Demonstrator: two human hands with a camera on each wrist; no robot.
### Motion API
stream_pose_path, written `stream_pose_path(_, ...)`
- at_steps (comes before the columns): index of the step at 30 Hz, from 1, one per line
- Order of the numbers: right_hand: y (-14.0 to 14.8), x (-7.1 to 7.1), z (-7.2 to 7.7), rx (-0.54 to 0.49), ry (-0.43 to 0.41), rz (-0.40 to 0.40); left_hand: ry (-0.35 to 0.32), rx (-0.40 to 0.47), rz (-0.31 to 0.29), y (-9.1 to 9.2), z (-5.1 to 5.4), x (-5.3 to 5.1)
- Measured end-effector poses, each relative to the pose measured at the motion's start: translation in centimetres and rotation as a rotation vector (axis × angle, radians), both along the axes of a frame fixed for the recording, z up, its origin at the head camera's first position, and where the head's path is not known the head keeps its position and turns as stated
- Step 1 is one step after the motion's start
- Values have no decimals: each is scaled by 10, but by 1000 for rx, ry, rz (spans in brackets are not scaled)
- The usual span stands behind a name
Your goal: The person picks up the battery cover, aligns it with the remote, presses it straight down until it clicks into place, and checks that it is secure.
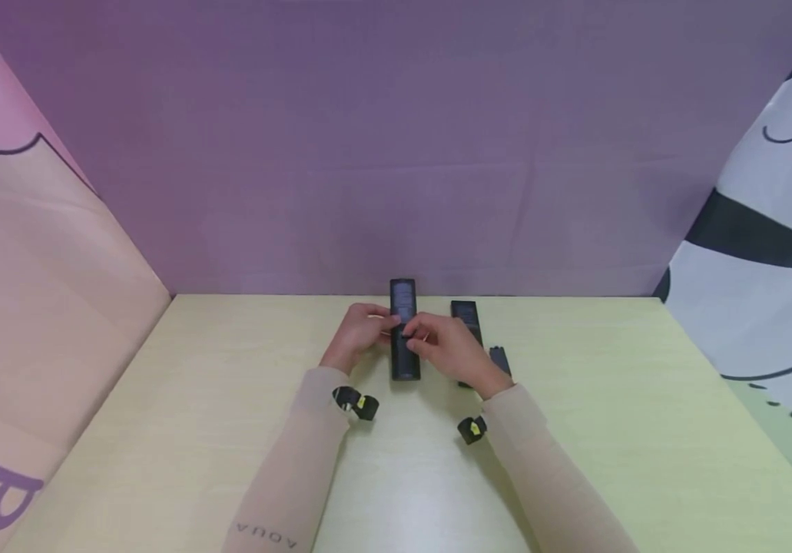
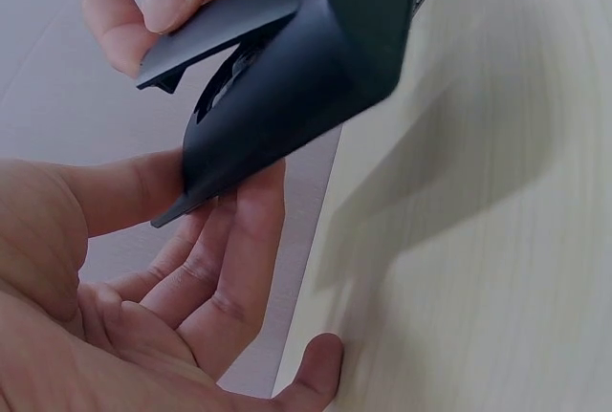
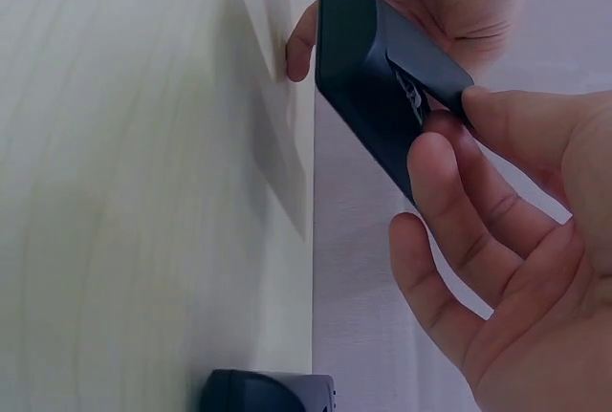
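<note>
A black remote control (image 1: 405, 367) is held up over the table, back side showing, with a label on its upper part. My left hand (image 1: 359, 336) grips it by the edges, thumb on one side and fingers on the other. My right hand (image 1: 454, 349) pinches the battery cover (image 3: 438, 75) between thumb and fingertips. One end of that cover is tilted up from the remote's body (image 2: 287, 111); its other end still meets the body. Through the gap, a bit of the battery compartment (image 3: 409, 95) shows. Its contents are too dark to make out.
Partly behind my right hand, a second black remote (image 1: 465, 311) lies on the light wooden table (image 1: 181, 399). Next to it is a small dark flat piece (image 1: 499, 359), possibly a cover. A purple cloth wall (image 1: 396, 177) rises at the table's back edge.
</note>
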State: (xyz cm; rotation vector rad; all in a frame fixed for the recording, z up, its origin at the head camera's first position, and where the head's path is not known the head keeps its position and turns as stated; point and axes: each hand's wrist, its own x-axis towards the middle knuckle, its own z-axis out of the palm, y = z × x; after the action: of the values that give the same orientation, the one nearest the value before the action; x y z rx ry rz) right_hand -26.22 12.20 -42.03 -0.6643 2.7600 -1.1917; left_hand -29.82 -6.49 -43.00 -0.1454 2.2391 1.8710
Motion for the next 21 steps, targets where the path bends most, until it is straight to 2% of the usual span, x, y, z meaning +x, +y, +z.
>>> stream_pose_path(15, 2, -4, -5, 42, 79, 27, -11, -2, 4, 1, -1, -2)
stream_pose_path(21, 2, -3, -7, 77, 149, 22, -9, 3, 3, 2, 0, -1)
